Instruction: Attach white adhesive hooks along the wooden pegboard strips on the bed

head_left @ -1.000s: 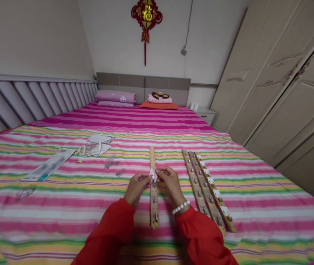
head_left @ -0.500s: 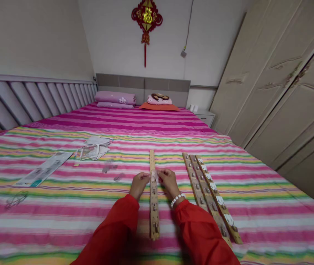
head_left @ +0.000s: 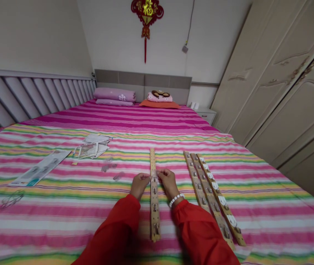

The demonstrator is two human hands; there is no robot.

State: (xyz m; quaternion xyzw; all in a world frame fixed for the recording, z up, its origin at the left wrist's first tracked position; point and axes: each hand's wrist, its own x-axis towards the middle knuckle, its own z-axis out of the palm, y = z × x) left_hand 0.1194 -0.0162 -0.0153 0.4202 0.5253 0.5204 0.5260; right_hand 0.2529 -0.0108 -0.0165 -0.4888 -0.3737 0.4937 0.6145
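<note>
A long wooden strip with small metal hooks lies lengthwise on the striped bedspread in front of me. My left hand and my right hand meet over it, both pinching a small clear hook piece pressed against the strip. I wear red sleeves and a white bead bracelet on the right wrist. To the right lie three more wooden strips side by side, one carrying white tabs.
Loose paper packaging and a printed card lie on the left of the bed, with clear plastic bits nearby. Pillows rest at the headboard. A wardrobe stands to the right.
My hands have lowered the small piece from just above the strip down onto it. The camera has tipped slightly.
</note>
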